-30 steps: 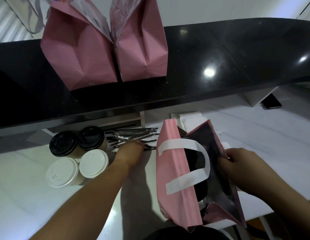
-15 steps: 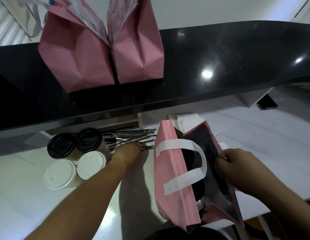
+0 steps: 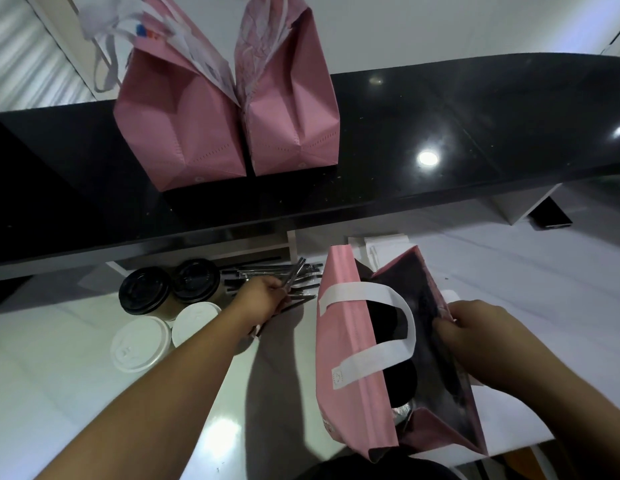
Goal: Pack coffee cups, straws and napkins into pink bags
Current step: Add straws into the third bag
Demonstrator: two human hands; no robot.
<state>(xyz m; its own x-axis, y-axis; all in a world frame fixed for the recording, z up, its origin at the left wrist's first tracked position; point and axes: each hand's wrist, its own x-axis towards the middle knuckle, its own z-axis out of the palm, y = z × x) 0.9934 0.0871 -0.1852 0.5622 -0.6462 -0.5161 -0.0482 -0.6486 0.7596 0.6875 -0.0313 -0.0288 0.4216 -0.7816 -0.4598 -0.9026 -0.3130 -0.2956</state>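
Note:
An open pink bag (image 3: 346, 344) with white handles stands on the white counter, black-lidded cups dimly visible inside. My right hand (image 3: 474, 337) pinches its right rim, holding it open. My left hand (image 3: 263, 299) is closed on a wrapped straw (image 3: 294, 273) that angles up from the pile of straws (image 3: 267, 271) left of the bag. Two black-lidded cups (image 3: 170, 287) and two white-lidded cups (image 3: 163, 336) stand further left. White napkins (image 3: 381, 245) lie behind the bag.
Two packed pink bags (image 3: 229, 126) stand side by side on the raised black counter (image 3: 440, 133) behind. A dark phone-like object (image 3: 552, 216) lies at the right under the ledge. The white counter (image 3: 59, 375) extends to the left front.
My left hand has closed on a straw and tipped it up out of the pile. My right hand still holds the bag's rim.

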